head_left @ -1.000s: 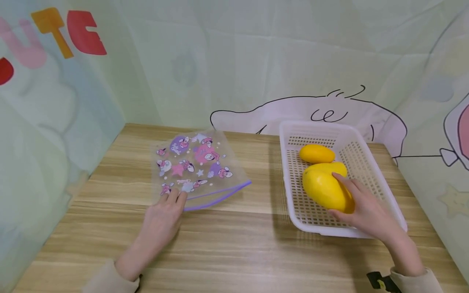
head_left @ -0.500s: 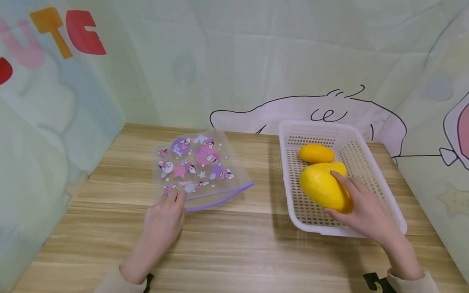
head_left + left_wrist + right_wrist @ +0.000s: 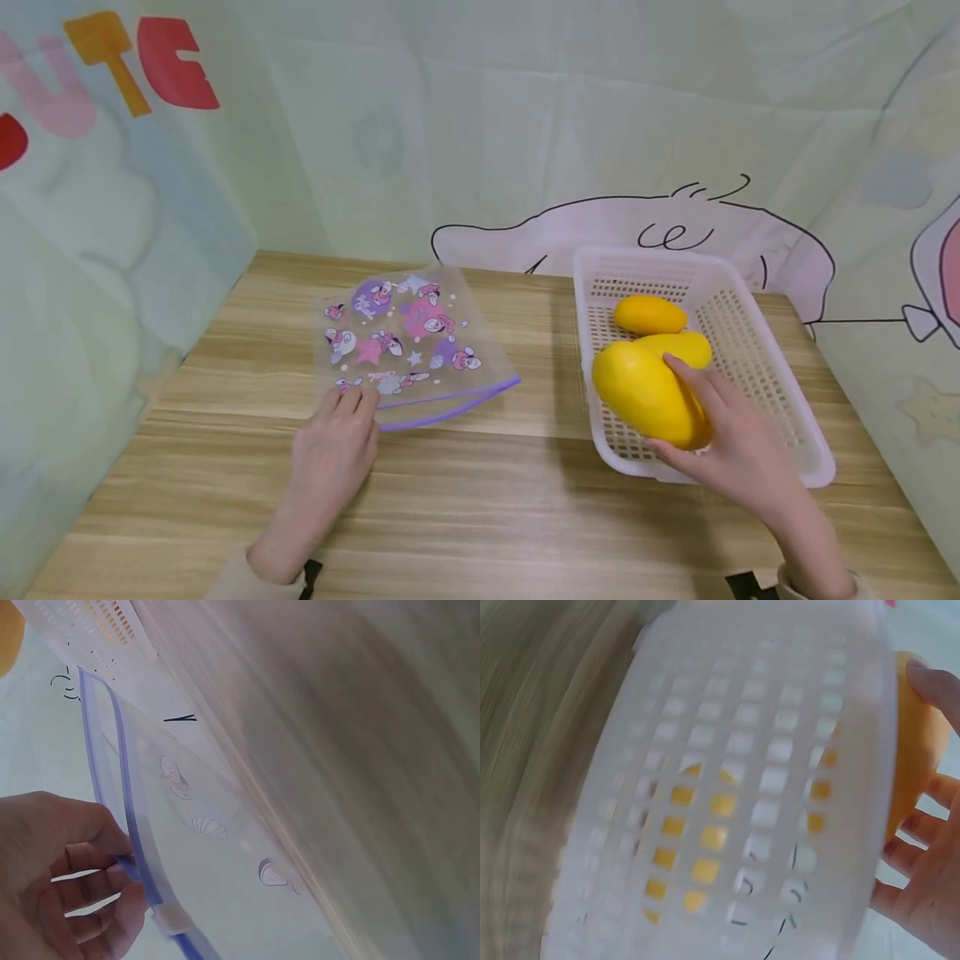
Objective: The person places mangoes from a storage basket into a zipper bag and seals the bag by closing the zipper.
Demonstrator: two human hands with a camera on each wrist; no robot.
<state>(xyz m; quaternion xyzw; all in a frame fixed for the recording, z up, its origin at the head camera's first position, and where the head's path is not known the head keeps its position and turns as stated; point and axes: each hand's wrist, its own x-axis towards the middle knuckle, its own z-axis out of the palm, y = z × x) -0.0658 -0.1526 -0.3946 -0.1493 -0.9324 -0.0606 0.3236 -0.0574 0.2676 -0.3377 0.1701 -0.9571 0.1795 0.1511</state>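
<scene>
My right hand [image 3: 731, 442] grips a large yellow mango [image 3: 645, 396], fingers on its far side and thumb on its near side. The mango overlaps the left part of a white plastic basket [image 3: 783, 400]; in the right wrist view this mango [image 3: 915, 735] shows above the basket's rim. Behind it in the basket lie another yellow mango [image 3: 686, 346] and a smaller orange-yellow one [image 3: 649, 315]. My left hand [image 3: 337, 442] pinches the mouth of a clear zip bag [image 3: 408, 333] with pink and purple cartoon prints. Its purple zip [image 3: 131, 780] gapes a little in the left wrist view.
Bag and basket stand on a wood-grain table [image 3: 480, 500]. A pale printed cloth [image 3: 487, 125] hangs along the back and both sides of it. A white slider [image 3: 172, 919] sits on the zip beside the left fingers.
The right hand has lifted the large mango and brought it left, toward the basket's left wall. The left hand keeps its hold on the bag, which has shifted slightly right.
</scene>
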